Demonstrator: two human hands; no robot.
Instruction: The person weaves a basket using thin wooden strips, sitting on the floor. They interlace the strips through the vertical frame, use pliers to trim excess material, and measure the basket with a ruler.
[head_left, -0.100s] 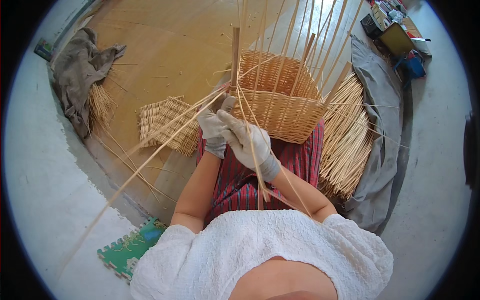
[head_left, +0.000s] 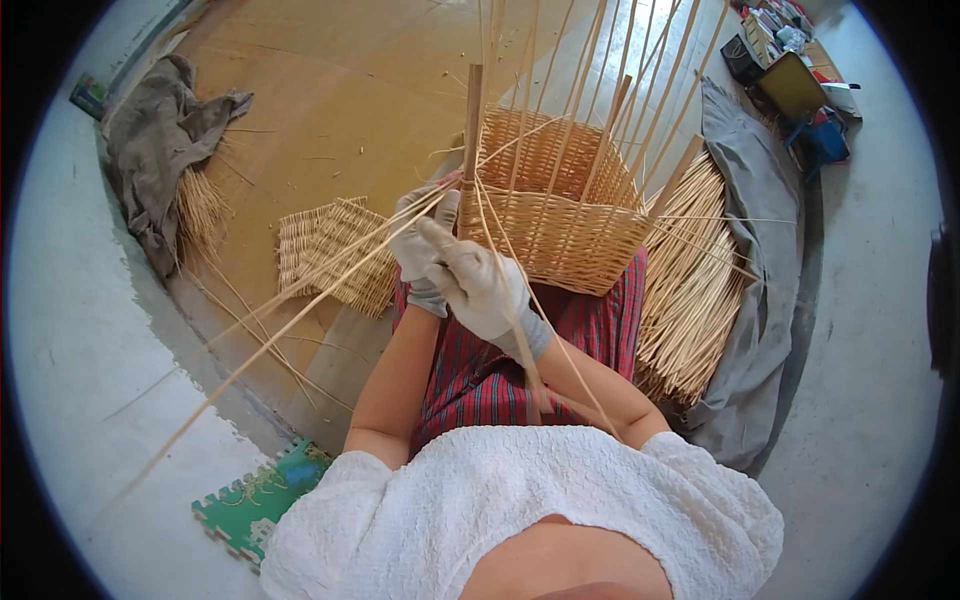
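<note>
A half-woven wicker basket (head_left: 560,240) rests on my lap, tall thin stakes rising from its walls. At its near left corner stands a thicker post (head_left: 473,120). My left hand (head_left: 413,245), in a pale glove, is closed round several long willow strands (head_left: 330,290) beside that post; they trail down to the left. My right hand (head_left: 485,285), also gloved, is just right of and below it, fingers bent toward the left hand. What its fingertips pinch is hidden. Two more strands from the corner run down across the back of the right hand and forearm.
A flat woven panel (head_left: 335,250) lies on the brown floor board at left. A bundle of willow rods (head_left: 690,290) lies at right by a grey cloth (head_left: 760,260). Another grey cloth (head_left: 160,150) covers rods at far left. Boxes and tools (head_left: 795,80) stand far right.
Both hands have shifted slightly left. The strands trailing left have swung a little, and the loose strand end over my right forearm has moved and is blurred.
</note>
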